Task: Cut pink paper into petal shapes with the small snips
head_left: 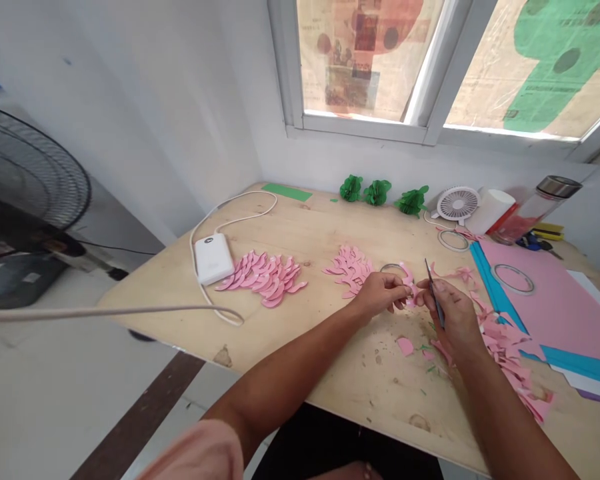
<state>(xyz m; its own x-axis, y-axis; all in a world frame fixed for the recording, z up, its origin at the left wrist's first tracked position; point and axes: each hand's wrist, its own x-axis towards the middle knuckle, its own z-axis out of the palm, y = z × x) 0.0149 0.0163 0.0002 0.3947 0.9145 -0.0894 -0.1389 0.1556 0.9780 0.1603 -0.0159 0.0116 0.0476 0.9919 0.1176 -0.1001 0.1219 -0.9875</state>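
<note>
A small pink paper cut-out (411,291) is between my two hands over the middle right of the table. My left hand (381,293) is closed, pinching its left side with the fingertips. In my right hand (453,313), also closed, a slim dark pointed tool (436,303) sticks up past the fingers; whether it is tweezers or a blade I cannot tell. The right fingertips are at the cut-out's right edge. Just behind the hands lies a roll of tape (393,267), partly hidden. A pile of pink wavy cut-outs (351,263) lies beside my left hand.
Left on the wooden table (300,347) are more pink petals (267,277) and a white power bank (214,259) with its cable. Pink scraps (505,343) and coloured sheets (565,287) lie right. Green paper shapes (377,192), a small fan (458,203) and a bottle (537,207) stand behind.
</note>
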